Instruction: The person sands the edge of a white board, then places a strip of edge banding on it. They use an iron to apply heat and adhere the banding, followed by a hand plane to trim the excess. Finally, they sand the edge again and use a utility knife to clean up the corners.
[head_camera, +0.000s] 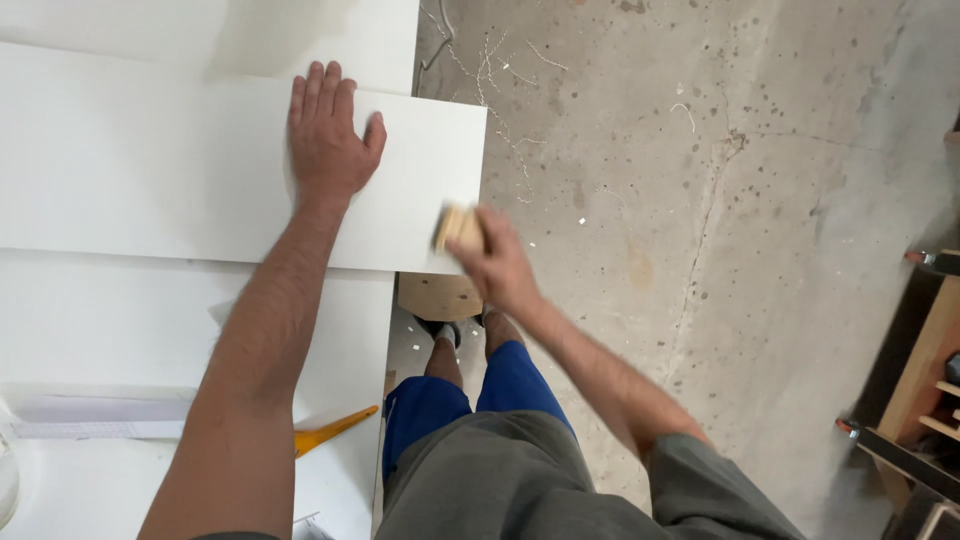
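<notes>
A long white board (150, 170) lies across a white worktable (120, 320), its right end sticking out past the table's edge. My left hand (328, 135) presses flat on the board near that end, fingers together and pointing away from me. My right hand (497, 262) is blurred with motion and grips a small tan wooden block (458, 228) at the board's near right corner. The underside of the block is hidden.
A yellow-handled tool (330, 430) lies on the table near my left elbow. A round wooden stool top (440, 297) sits below the board's corner. The concrete floor (700, 200) is speckled with shavings. Wooden frames with clamps (920, 400) stand at the right edge.
</notes>
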